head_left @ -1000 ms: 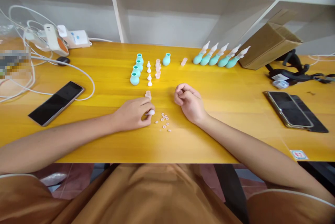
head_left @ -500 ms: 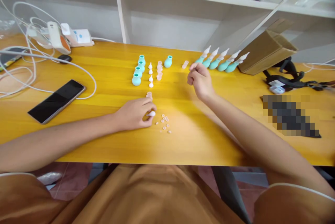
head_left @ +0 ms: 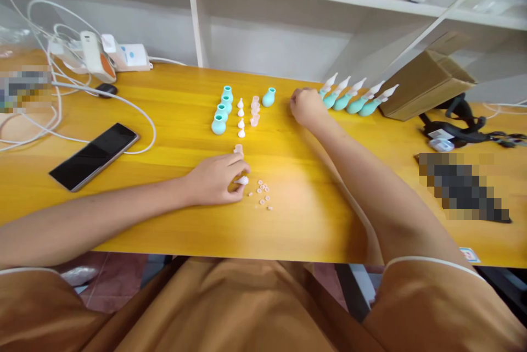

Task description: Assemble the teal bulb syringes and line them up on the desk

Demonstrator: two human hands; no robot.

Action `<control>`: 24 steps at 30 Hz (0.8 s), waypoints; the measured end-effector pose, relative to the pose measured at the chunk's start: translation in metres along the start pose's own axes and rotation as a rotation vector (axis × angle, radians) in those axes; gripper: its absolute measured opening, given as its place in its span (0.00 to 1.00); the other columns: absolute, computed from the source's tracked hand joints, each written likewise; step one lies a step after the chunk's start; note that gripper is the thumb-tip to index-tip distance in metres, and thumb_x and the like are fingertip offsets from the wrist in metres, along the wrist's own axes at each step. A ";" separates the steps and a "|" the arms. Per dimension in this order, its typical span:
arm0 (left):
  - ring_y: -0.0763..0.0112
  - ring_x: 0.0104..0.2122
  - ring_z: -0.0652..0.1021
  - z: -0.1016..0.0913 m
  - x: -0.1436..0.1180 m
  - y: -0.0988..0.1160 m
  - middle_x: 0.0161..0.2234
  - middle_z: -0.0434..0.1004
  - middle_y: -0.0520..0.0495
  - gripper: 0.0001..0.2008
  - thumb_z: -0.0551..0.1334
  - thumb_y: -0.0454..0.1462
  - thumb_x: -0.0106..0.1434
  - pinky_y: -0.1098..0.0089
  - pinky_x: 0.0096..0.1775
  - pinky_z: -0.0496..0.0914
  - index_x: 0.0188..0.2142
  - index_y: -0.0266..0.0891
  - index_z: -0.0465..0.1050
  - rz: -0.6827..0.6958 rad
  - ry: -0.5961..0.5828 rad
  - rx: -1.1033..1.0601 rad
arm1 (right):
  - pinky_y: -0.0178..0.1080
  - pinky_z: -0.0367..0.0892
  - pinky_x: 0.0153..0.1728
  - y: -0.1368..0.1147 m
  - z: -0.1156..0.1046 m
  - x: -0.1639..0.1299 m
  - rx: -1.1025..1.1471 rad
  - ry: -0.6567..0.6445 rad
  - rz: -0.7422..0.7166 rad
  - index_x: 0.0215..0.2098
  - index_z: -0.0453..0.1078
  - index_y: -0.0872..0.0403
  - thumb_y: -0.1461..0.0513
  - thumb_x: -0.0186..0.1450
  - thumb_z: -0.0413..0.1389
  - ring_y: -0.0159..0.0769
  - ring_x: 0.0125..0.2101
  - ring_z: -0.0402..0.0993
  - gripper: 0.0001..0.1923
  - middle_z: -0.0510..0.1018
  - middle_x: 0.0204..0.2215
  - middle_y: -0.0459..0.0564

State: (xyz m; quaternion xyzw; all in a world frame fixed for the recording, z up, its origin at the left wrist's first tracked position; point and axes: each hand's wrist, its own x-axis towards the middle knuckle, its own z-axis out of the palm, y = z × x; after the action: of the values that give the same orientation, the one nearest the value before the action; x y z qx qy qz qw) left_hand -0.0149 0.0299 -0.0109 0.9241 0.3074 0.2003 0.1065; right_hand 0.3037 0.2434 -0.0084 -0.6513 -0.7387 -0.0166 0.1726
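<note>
My left hand (head_left: 216, 179) rests on the table with thumb and forefinger closed round a small white nozzle tip (head_left: 243, 180). Tiny pink rings (head_left: 262, 187) lie scattered just right of it, and a translucent pink connector (head_left: 238, 149) stands behind its knuckles. My right hand (head_left: 309, 107) is at the back of the table, its fingers curled downward and covering whatever is under them. A single teal bulb (head_left: 269, 97) stands left of that hand. To its right, several teal bulbs with white nozzles (head_left: 356, 100) lean in a row.
Open teal bulbs (head_left: 221, 112), white tips (head_left: 241, 121) and pink connectors (head_left: 255, 110) form rows at mid-table. On the left lie a phone (head_left: 94, 157) and looped white cables. A cardboard box (head_left: 426, 85) and black straps (head_left: 448, 129) occupy the right, under a shelf.
My right hand has lowered slightly and moved left, now covering the spot where a lone pink connector lay. My left hand keeps its grip on the white tip. The view has shifted slightly.
</note>
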 end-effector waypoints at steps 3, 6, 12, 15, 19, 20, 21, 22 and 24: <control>0.60 0.41 0.81 0.001 -0.001 0.000 0.44 0.80 0.43 0.11 0.63 0.36 0.66 0.64 0.42 0.74 0.48 0.39 0.74 0.011 0.029 -0.026 | 0.51 0.72 0.54 -0.010 -0.012 -0.017 0.108 -0.004 -0.055 0.42 0.80 0.59 0.63 0.74 0.57 0.49 0.46 0.81 0.09 0.86 0.43 0.66; 0.59 0.45 0.82 0.001 -0.001 -0.002 0.47 0.80 0.42 0.13 0.65 0.37 0.68 0.62 0.47 0.76 0.52 0.40 0.72 0.019 0.130 -0.090 | 0.46 0.75 0.43 -0.038 -0.028 -0.062 0.458 -0.015 -0.081 0.39 0.80 0.55 0.60 0.69 0.66 0.43 0.35 0.80 0.05 0.86 0.34 0.55; 0.58 0.50 0.81 -0.002 -0.005 -0.003 0.51 0.80 0.41 0.21 0.71 0.48 0.72 0.58 0.52 0.78 0.58 0.44 0.71 0.091 0.365 -0.161 | 0.39 0.73 0.26 -0.118 -0.061 -0.183 1.329 -0.258 0.007 0.39 0.79 0.49 0.49 0.60 0.76 0.35 0.27 0.77 0.19 0.85 0.31 0.47; 0.60 0.48 0.81 -0.002 -0.008 -0.003 0.48 0.81 0.43 0.15 0.69 0.49 0.74 0.59 0.51 0.77 0.53 0.45 0.75 0.132 0.371 -0.194 | 0.39 0.74 0.25 -0.141 -0.064 -0.212 1.466 -0.441 0.053 0.37 0.76 0.49 0.49 0.56 0.80 0.33 0.25 0.76 0.23 0.85 0.30 0.46; 0.63 0.43 0.80 -0.002 -0.007 -0.004 0.41 0.80 0.45 0.11 0.65 0.47 0.77 0.62 0.47 0.76 0.45 0.43 0.75 0.174 0.390 -0.280 | 0.35 0.70 0.21 -0.145 -0.059 -0.216 1.509 -0.486 0.079 0.35 0.73 0.50 0.50 0.54 0.80 0.31 0.24 0.75 0.24 0.85 0.30 0.46; 0.63 0.42 0.80 -0.002 -0.006 -0.004 0.41 0.80 0.45 0.11 0.65 0.47 0.77 0.62 0.46 0.75 0.43 0.43 0.74 0.179 0.383 -0.288 | 0.34 0.70 0.21 -0.144 -0.058 -0.215 1.508 -0.489 0.076 0.36 0.74 0.50 0.50 0.55 0.80 0.30 0.24 0.75 0.24 0.84 0.30 0.45; 0.63 0.42 0.79 -0.002 -0.005 -0.004 0.40 0.80 0.45 0.11 0.64 0.46 0.78 0.62 0.46 0.75 0.41 0.43 0.73 0.177 0.365 -0.293 | 0.34 0.70 0.22 -0.142 -0.059 -0.214 1.504 -0.493 0.073 0.36 0.75 0.51 0.51 0.55 0.80 0.30 0.25 0.76 0.24 0.84 0.29 0.45; 0.63 0.41 0.79 -0.002 -0.004 -0.004 0.40 0.79 0.45 0.11 0.64 0.46 0.78 0.62 0.46 0.75 0.40 0.43 0.73 0.168 0.347 -0.295 | 0.34 0.71 0.22 -0.140 -0.059 -0.213 1.499 -0.495 0.073 0.37 0.76 0.51 0.51 0.55 0.81 0.31 0.25 0.76 0.23 0.84 0.29 0.45; 0.64 0.41 0.78 -0.002 -0.003 -0.003 0.40 0.79 0.46 0.10 0.65 0.45 0.77 0.62 0.46 0.75 0.42 0.43 0.72 0.127 0.319 -0.297 | 0.35 0.73 0.23 -0.137 -0.061 -0.212 1.493 -0.490 0.084 0.37 0.76 0.50 0.52 0.54 0.81 0.31 0.25 0.77 0.23 0.84 0.30 0.45</control>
State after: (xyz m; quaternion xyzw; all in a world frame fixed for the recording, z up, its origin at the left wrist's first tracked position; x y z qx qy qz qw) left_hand -0.0193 0.0310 -0.0109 0.8725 0.2287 0.3932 0.1784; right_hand 0.2047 0.0050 0.0174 -0.3754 -0.5462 0.6347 0.3973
